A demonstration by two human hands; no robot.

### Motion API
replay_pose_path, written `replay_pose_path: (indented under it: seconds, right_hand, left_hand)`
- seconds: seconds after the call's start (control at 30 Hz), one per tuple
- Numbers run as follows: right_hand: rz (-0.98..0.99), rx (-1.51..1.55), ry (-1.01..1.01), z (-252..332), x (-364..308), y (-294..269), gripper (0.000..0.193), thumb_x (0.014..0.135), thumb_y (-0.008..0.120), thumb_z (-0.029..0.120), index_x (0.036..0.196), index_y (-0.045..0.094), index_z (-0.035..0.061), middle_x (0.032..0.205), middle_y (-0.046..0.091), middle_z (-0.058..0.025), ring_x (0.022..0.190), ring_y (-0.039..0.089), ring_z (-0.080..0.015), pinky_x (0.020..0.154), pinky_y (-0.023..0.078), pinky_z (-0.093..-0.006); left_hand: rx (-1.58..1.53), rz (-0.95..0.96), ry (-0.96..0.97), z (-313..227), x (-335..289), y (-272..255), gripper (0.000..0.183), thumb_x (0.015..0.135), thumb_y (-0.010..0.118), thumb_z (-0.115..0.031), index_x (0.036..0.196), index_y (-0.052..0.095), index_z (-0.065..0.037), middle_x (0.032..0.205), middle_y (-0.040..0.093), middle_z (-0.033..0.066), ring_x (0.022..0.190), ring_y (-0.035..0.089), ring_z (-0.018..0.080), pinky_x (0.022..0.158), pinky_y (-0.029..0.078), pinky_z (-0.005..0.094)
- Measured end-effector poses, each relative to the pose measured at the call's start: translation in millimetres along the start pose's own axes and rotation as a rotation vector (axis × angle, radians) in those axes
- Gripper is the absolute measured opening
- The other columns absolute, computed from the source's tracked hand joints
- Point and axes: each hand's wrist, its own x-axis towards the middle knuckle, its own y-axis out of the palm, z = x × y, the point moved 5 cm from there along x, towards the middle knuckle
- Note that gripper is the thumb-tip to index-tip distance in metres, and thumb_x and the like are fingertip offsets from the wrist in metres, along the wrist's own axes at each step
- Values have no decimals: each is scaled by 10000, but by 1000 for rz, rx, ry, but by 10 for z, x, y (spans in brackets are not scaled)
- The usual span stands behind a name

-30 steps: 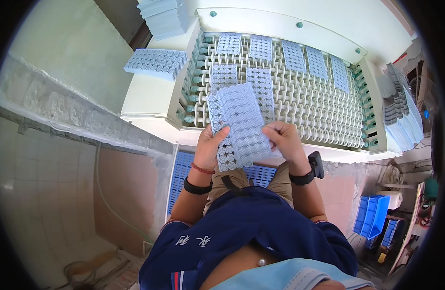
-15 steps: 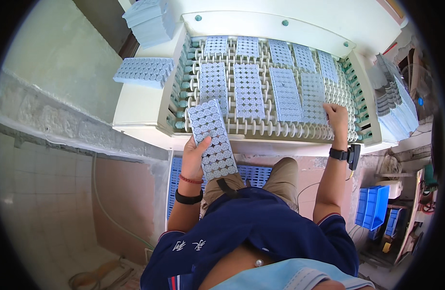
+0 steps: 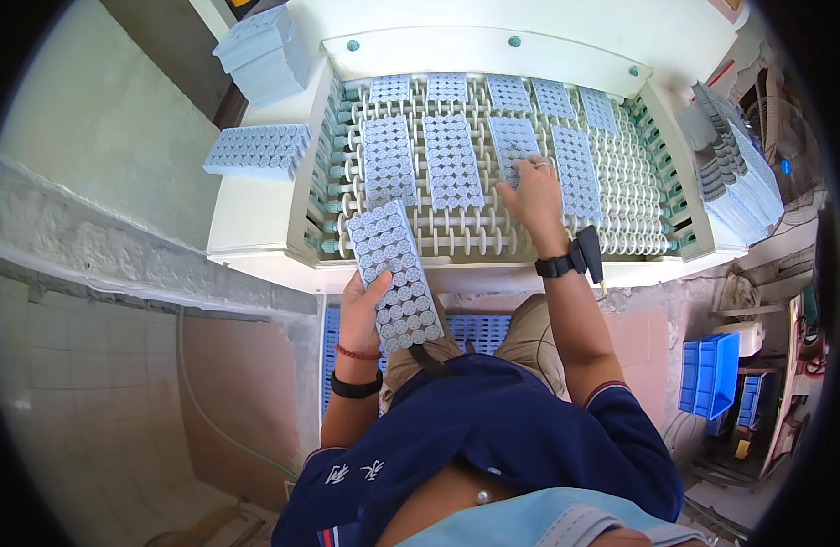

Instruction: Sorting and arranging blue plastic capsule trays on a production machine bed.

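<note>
My left hand (image 3: pixel 361 305) grips a pale blue stack of boards (image 3: pixel 397 273) patterned with rows of round discs, its thumb across the face. The stack is tilted, its far end just over the machine's front rollers. My right hand (image 3: pixel 535 196) reaches over the roller bed (image 3: pixel 625 191), its fingertips on a similar board (image 3: pixel 513 137) and its thumb apart at the left; the hand covers the board's near end. Beside it lie a board (image 3: pixel 577 173) on the right and two boards (image 3: pixel 453 159) (image 3: pixel 388 159) on the left.
A farther row of boards (image 3: pixel 447 87) lies near the white cover (image 3: pixel 429 50). Board stacks stand on the left ledge (image 3: pixel 260 150) and at the right side (image 3: pixel 739 173). Blue bins (image 3: pixel 709 374) are at lower right. A blue slatted crate (image 3: pixel 479 333) sits below the machine.
My right hand has moved left from the rightmost near board to the board beside it. The near boards lie slightly farther up the rollers. My left hand still holds the stack.
</note>
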Motion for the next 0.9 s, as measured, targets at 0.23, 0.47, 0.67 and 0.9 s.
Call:
replay_pose_path:
  seconds: [0.23, 0.47, 0.67, 0.9]
  right_hand:
    - [-235, 378, -21, -109, 145, -92, 382, 623, 756, 207, 975, 647, 105, 1065, 585, -146, 1005, 535, -327, 865, 427, -412]
    - [-457, 338, -60, -1077, 226, -643, 293, 589, 784, 129, 847, 660, 63, 967, 632, -161, 937, 578, -330, 826, 447, -396]
    - [-296, 150, 124, -1833, 64, -630, 275, 630, 777, 171, 835, 661, 30, 876, 651, -155, 867, 605, -304, 764, 473, -375]
    - [-251, 413, -53, -800, -341, -706, 151, 744, 718, 165, 811, 684, 34, 818, 664, -105, 778, 624, -230, 711, 480, -325]
  left_hand:
    - [19, -21, 31, -48, -39, -99, 272, 878, 534, -39, 1143, 505, 17, 1051, 614, 116, 884, 625, 195, 764, 524, 321]
    - [-161, 167, 17, -178, -101, -58, 420, 880, 461, -80, 1265, 398, 75, 1186, 539, 181, 1082, 548, 263, 944, 427, 380]
    - [-92, 259, 15, -150, -90, -81, 454, 870, 448, -74, 1276, 362, 109, 1222, 512, 200, 1121, 519, 281, 980, 387, 387]
    - [-5, 186, -22, -11, 19, -21, 391, 859, 544, -46, 1219, 434, 61, 1145, 568, 148, 1009, 581, 220, 884, 462, 341]
